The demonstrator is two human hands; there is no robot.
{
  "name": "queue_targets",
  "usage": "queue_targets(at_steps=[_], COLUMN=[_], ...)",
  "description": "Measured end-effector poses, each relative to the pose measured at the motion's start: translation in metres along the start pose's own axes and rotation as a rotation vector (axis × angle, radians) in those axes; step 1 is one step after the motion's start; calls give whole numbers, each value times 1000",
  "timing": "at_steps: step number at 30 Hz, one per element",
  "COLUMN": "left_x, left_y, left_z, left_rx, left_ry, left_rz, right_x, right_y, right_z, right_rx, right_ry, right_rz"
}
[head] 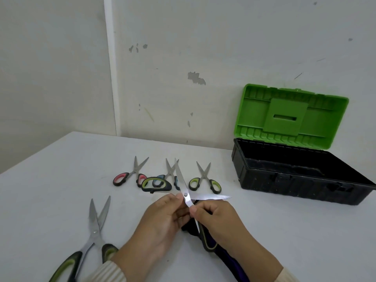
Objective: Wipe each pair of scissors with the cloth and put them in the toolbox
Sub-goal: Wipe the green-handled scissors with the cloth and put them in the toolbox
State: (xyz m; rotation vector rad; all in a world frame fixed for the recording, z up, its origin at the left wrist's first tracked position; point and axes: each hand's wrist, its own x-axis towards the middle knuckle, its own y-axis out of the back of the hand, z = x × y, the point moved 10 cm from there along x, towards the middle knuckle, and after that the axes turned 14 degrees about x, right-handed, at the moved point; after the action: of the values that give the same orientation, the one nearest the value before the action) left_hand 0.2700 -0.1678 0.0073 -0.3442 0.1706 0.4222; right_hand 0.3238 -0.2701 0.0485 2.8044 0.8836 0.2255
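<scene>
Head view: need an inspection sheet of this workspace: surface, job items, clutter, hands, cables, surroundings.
Surface: white table, matte.
Job's things: black plastic toolbox, green lid open, no scissors seen inside; small pink-handled scissors, small blue-handled scissors, small green-handled scissors in a row; large green-and-black-handled scissors lying left; second large pair held wide open; dark cloth beneath right hand.
Clutter: nothing seen.
Grippers: left hand pinches second large pair near pivot; right hand grips it below pivot.
Cables: nothing seen.
Surroundings: scuffed white wall.
</scene>
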Motion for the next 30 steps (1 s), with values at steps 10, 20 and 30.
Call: queue_targets(at_steps=[10,20,30], left_x=[-5,-13,-16], left_y=[20,-6,-13], left_z=[10,10,18], left_rx=[141,781,833], left_ry=[76,-163,-238], left_rz=[70,44,53], right_x=[9,-2,0], right_y=[79,5,22], right_z=[6,-37,-43], right_rx=[358,-438,-386], right_ry=[-65,391,314], right_rz=[242,22,135])
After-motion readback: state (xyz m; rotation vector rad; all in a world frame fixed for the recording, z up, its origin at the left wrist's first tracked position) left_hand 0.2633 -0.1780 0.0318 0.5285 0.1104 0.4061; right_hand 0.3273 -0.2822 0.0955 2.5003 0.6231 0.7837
